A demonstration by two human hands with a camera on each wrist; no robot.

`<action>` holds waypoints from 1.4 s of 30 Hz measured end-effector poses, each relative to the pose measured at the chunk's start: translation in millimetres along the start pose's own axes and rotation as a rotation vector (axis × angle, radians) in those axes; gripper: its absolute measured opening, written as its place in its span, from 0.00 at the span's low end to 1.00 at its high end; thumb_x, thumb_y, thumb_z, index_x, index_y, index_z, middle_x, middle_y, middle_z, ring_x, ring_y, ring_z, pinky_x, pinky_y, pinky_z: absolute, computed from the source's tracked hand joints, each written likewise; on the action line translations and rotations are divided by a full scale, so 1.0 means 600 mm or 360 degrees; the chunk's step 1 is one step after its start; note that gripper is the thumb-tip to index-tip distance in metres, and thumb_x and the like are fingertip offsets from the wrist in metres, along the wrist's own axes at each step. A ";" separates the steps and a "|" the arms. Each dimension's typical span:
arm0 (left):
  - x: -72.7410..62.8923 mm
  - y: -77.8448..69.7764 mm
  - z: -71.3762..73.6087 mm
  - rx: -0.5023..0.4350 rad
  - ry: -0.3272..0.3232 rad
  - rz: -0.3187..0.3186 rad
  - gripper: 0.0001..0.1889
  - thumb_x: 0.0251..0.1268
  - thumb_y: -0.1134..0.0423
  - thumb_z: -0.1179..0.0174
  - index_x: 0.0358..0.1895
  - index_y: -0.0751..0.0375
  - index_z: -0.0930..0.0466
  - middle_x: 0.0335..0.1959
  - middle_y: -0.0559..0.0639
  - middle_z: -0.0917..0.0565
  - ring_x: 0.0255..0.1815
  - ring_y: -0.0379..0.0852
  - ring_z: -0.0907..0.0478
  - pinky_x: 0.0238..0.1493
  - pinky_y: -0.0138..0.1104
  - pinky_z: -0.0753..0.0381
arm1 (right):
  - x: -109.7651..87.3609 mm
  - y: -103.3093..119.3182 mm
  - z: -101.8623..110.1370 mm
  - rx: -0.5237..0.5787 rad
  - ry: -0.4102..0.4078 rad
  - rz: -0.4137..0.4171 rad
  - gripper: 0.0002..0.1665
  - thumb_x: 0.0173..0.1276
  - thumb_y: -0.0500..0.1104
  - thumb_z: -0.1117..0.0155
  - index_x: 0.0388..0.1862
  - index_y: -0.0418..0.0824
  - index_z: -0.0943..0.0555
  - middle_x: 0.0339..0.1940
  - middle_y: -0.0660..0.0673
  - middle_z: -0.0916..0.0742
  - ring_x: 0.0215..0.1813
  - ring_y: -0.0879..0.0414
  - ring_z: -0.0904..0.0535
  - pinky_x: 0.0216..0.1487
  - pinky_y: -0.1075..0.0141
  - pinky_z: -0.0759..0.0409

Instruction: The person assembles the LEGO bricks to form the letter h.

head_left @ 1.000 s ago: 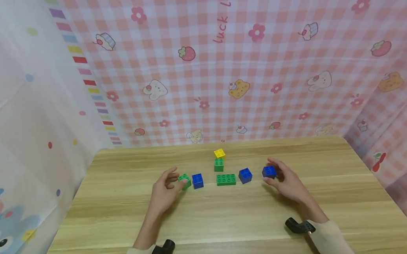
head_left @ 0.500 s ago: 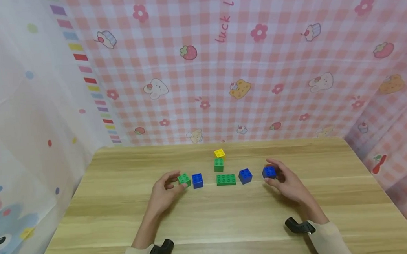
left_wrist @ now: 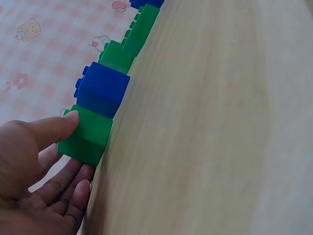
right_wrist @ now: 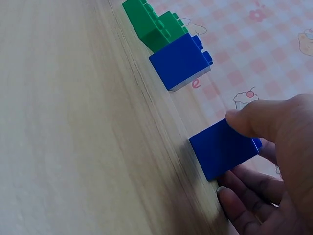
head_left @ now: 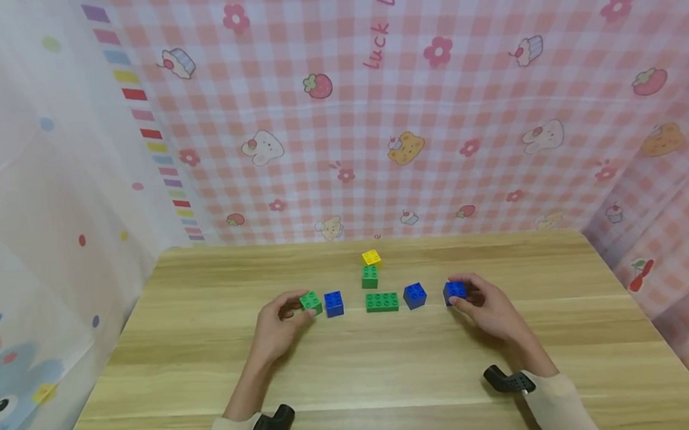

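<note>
My left hand (head_left: 279,326) pinches a small green toy brick (head_left: 311,302) at the left end of a row of studded bricks. In the left wrist view the thumb lies on that brick's near face, and the other fingers go behind and below it. Just right of it stands a blue brick (head_left: 334,303), apart from the hand. At the right end of the row my right hand (head_left: 488,308) pinches another blue brick (right_wrist: 225,149), thumb on its near face and fingers behind. Both held bricks look upright, at or close to the tabletop.
Between the hands lie a long green brick (head_left: 382,302) and a third blue brick (head_left: 415,296), turned at an angle. Behind them are a green brick (head_left: 369,277) and a yellow piece (head_left: 371,258). A checked cloth (head_left: 337,109) hangs behind the wooden table (head_left: 356,387).
The right thumb has come onto the front of its blue brick and the fingers have drawn in. The left fingers have closed round the green brick. The bricks have hardly moved.
</note>
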State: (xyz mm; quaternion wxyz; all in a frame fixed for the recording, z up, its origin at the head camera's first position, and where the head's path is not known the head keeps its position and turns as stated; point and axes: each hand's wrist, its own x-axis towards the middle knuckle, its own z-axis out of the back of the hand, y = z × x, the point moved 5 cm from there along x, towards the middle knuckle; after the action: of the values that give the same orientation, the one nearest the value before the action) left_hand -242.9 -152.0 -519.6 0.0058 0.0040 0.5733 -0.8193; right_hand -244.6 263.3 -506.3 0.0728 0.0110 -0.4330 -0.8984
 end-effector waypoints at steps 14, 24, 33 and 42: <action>-0.001 -0.005 0.007 0.0042 0.0048 -0.0018 0.20 0.63 0.64 0.28 0.59 0.55 0.16 0.52 0.55 0.13 0.55 0.50 0.17 0.62 0.41 0.21 | -0.001 0.001 0.000 -0.0109 -0.0040 -0.0026 0.24 0.73 0.45 0.31 0.66 0.45 0.22 0.57 0.35 0.14 0.57 0.40 0.15 0.58 0.44 0.15; -0.005 -0.004 0.009 0.0065 0.0068 0.0002 0.19 0.58 0.66 0.26 0.55 0.54 0.13 0.48 0.53 0.12 0.50 0.49 0.18 0.56 0.36 0.20 | -0.003 0.004 -0.001 -0.0098 -0.0021 -0.0037 0.24 0.71 0.46 0.29 0.64 0.45 0.21 0.56 0.36 0.13 0.54 0.44 0.15 0.55 0.48 0.14; -0.010 -0.005 0.007 0.0051 0.0134 0.0016 0.19 0.58 0.68 0.26 0.55 0.56 0.14 0.48 0.54 0.13 0.48 0.47 0.18 0.52 0.31 0.18 | -0.005 0.003 -0.004 -0.0102 -0.0003 -0.0056 0.24 0.69 0.46 0.27 0.62 0.48 0.20 0.54 0.39 0.13 0.52 0.47 0.16 0.54 0.53 0.15; -0.011 -0.006 0.004 0.0042 0.0188 0.0009 0.20 0.57 0.68 0.26 0.54 0.55 0.14 0.48 0.54 0.13 0.48 0.47 0.16 0.51 0.30 0.17 | -0.005 0.008 -0.006 -0.0076 0.0028 -0.0030 0.21 0.68 0.47 0.26 0.59 0.49 0.17 0.51 0.44 0.11 0.51 0.50 0.16 0.56 0.55 0.16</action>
State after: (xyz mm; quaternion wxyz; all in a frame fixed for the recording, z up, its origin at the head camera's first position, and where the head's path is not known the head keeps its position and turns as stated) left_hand -236.3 -152.9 -515.0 -0.0258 0.0540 0.5618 -0.8251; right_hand -240.9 257.8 -505.0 0.0682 0.0212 -0.4106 -0.9090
